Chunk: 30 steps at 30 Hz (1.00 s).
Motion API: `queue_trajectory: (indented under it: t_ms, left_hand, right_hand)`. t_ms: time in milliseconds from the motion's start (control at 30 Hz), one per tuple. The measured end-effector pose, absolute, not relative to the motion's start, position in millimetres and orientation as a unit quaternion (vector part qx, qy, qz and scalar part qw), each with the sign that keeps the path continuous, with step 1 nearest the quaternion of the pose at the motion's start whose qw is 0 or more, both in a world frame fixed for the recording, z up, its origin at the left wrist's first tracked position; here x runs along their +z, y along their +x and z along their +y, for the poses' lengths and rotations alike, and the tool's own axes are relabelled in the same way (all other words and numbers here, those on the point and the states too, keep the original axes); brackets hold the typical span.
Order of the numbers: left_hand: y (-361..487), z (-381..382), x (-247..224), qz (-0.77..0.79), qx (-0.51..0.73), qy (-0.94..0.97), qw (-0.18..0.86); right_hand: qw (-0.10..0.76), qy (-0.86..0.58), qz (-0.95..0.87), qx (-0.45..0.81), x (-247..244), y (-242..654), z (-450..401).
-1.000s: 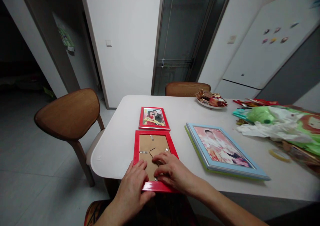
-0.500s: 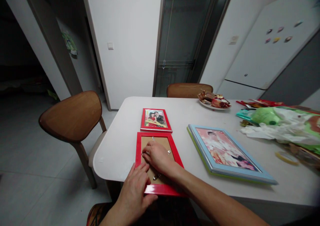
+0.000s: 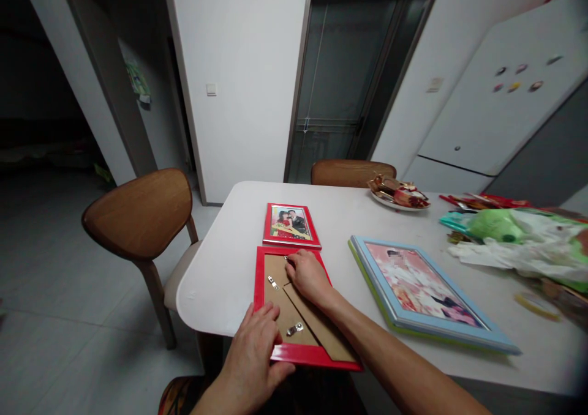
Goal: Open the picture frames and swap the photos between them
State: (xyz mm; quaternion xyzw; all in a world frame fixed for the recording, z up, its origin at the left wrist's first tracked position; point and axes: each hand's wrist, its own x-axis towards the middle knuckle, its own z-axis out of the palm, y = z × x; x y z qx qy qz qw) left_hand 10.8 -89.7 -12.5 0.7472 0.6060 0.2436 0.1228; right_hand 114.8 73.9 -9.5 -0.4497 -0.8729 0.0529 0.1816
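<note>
A red picture frame (image 3: 260,280) lies back side up at the table's near edge, its brown backing board (image 3: 280,302) showing. Small metal clips sit along the board, one on the left (image 3: 273,282) and one near the bottom (image 3: 294,329). My left hand (image 3: 255,344) grips the frame's lower left corner, fingers on the left side and thumb at the near edge. With fingers bent together, my right hand (image 3: 309,275) pinches at the top clip (image 3: 285,257), which is mostly covered. My right forearm hides part of the frame's right side and the board's stand flap (image 3: 305,317).
Beyond it lies a smaller red frame (image 3: 313,226) with a couple's photo. To the right, a light blue frame (image 3: 373,275) rests on a green one (image 3: 367,286). Farther right are a plate (image 3: 390,204), plastic bags (image 3: 514,243) and a tape roll (image 3: 537,306). Wooden chairs (image 3: 142,219) stand around the table.
My right hand has moved from the left clip to the top one, uncovering the left clip and the stand flap. The left clip now lies slanted. My left hand keeps its hold.
</note>
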Motion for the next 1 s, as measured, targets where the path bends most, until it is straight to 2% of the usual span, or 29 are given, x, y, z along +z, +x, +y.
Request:
queue_trajectory:
  t_ms: [167, 367, 533, 700, 833, 1000]
  left_hand:
    - [10.2, -89.9, -12.4, 0.607, 0.251, 0.744, 0.125]
    - [9.8, -89.8, -12.2, 0.606, 0.256, 0.742, 0.127]
    - [10.7, -91.2, -14.7, 0.61, 0.263, 0.735, 0.134]
    - [8.9, -91.6, -22.2, 0.614, 0.294, 0.718, 0.146]
    - [11.4, -89.0, -13.8, 0.614, 0.374, 0.665, 0.203]
    - [11.2, -74.3, 6.8, 0.579, 0.58, 0.462, 0.339]
  right_hand:
    - [0.169, -0.457, -0.872, 0.051, -13.1, 113.5, 82.8]
    - [0.176, -0.438, -0.877, 0.086, 4.3, 128.4, 61.9]
    - [0.115, -0.417, -0.892, 0.135, 10.2, 158.2, 26.8]
    - [0.156, -0.43, -0.871, 0.177, 12.4, 162.1, 23.0]
    - [0.172, -0.434, -0.866, 0.178, 27.2, 159.1, 26.2]
    - [0.206, -0.405, -0.871, 0.187, 47.7, 149.6, 11.9]
